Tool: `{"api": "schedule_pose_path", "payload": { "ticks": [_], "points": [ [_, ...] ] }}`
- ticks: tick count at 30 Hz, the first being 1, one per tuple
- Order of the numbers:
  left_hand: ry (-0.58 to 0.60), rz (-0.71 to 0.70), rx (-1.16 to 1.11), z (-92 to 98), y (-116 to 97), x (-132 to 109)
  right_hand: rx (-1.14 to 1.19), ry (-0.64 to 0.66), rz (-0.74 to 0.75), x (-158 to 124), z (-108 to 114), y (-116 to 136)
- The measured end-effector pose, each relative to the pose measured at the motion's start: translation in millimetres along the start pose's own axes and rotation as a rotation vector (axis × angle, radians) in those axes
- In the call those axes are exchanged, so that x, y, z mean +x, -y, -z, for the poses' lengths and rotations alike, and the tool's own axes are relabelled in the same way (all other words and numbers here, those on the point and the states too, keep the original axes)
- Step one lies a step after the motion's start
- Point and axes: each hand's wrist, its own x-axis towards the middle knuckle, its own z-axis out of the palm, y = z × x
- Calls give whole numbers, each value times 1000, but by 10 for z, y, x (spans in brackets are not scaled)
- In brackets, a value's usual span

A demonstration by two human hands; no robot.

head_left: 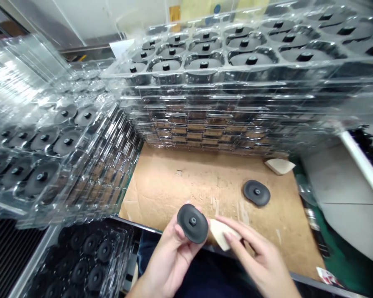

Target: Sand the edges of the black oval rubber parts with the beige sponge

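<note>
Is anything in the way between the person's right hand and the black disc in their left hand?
Yes, one thing: a beige wedge-shaped pad, pinched in the right hand, sits between those fingers and the black disc held in the left hand. Its end meets the disc's rim, or nearly.

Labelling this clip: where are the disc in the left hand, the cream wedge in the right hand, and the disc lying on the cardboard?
Held disc (192, 222): head view, central stud.
Cream wedge (220, 234): head view, exposed middle.
Loose disc (256, 192): head view, central stud.

Left hand (169, 258) and right hand (261, 265) are bare; dark blue clothing (147, 252) covers the lap.
</note>
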Motion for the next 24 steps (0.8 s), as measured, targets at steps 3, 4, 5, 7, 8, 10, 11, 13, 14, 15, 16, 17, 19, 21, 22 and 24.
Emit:
{"api": "schedule_pose_path", "payload": {
  "ticks": [3,4,5,7,8,10,11,13,14,15,16,17,19,21,22,24],
  "points": [
    [36,-39,66,-50,31,-39,-31,-92,134,125,61,336],
    [52,-43,87,-64,38,-54,-41,-98,223,157,59,446],
    [64,-38,104,-76,41,-68,-47,-88,321,181,49,542],
    [70,-19,144,-92,32,-90,-53,0,472,207,27,678],
    [64,-27,164,-99,24,-97,-53,71,505,213,21,720],
    [42,-64,189,-115,12,-106,-73,204,484,216,22,762],
    [44,-82,192,-127,12,-108,-88,220,463,212,24,770],
    [82,-80,183,-158,19,-116,-114,83,473,187,21,771],
    [103,-66,175,-176,22,-121,-129,-10,502,163,17,766],
    [123,-53,169,-194,23,-128,-142,-75,534,133,16,757],
    [132,-47,162,-210,21,-135,-149,-89,564,100,19,747],
    [126,-45,159,-226,17,-142,-154,-59,578,70,26,737],
    [110,-55,148,-255,16,-153,-162,52,550,38,46,725],
    [124,-59,160,-284,30,-159,-166,40,500,46,56,731],
    [142,-51,176,-296,39,-163,-174,-24,497,54,54,737],
    [160,-40,205,-308,48,-174,-179,-134,541,47,47,741]
  ]
}}
